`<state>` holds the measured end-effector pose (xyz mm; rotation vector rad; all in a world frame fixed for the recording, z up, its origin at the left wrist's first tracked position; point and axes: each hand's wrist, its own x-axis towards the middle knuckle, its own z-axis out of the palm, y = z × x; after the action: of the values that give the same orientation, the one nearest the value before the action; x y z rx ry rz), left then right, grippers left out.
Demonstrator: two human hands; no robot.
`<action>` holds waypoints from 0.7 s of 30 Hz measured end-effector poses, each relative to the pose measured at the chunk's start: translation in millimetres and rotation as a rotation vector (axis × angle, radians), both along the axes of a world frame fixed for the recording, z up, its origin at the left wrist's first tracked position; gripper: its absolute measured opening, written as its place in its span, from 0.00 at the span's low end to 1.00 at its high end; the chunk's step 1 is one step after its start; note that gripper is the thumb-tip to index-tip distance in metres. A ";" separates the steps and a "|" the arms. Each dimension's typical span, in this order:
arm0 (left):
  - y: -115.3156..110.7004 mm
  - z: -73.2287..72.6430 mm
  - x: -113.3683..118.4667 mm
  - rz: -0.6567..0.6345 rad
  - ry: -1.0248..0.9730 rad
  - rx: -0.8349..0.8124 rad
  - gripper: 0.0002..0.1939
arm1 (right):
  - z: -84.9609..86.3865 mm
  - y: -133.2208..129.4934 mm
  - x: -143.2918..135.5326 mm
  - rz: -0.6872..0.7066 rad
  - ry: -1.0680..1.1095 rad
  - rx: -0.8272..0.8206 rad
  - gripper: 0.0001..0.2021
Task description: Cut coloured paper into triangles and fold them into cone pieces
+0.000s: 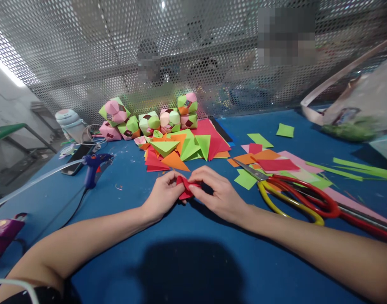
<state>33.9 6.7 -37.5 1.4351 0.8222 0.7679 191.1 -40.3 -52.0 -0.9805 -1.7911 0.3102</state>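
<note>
A small folded piece of red paper [185,188] is held between both hands above the blue table. My left hand [163,193] pinches its left side, fingers curled around the edge. From the other side, my right hand [220,192] grips it between thumb and fingers. Just beyond lies a pile of folded paper: green pieces [193,144], orange pieces [176,160] and red pieces [153,162]. Behind that pile stand several paper balls [149,122] in green, pink and orange. My fingers partly cover the red paper.
Right of my hands lie scissors [276,192] with red and yellow handles, over paper scraps [272,162]. Green strips [364,169] spread farther right. A blue glue gun [92,169], a phone [77,159] and a bottle [69,122] are left. A purple power strip [6,232] sits near left.
</note>
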 end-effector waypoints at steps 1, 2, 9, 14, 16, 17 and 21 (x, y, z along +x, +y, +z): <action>0.0 0.2 -0.3 0.003 -0.003 -0.007 0.05 | -0.6 0.5 -0.6 0.003 0.002 0.016 0.02; 0.0 0.3 -0.6 0.006 -0.005 -0.013 0.06 | -1.1 1.0 -1.2 0.007 0.003 0.030 0.02; 1.8 -1.5 -3.5 -0.004 -0.021 -0.009 0.07 | -1.0 0.6 -1.9 0.014 -0.018 0.047 0.06; -0.2 -1.8 -4.4 -0.019 0.008 -0.001 0.08 | -0.7 1.1 -1.7 -0.038 0.018 -0.011 0.02; -1.6 -1.3 -4.3 -0.029 0.020 -0.003 0.09 | -1.1 2.1 -1.9 -0.097 0.053 -0.046 0.04; -2.1 -1.0 -4.2 -0.031 0.023 -0.004 0.09 | -1.3 2.4 -2.0 -0.117 0.063 -0.047 0.05; -3.2 1.0 -4.7 -0.031 0.036 0.003 0.09 | -1.8 1.9 -2.0 -0.147 0.086 -0.014 0.05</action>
<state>29.2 3.5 -36.5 1.4647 0.8248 0.7223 189.1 -38.4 -53.7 -1.0864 -1.6318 0.2693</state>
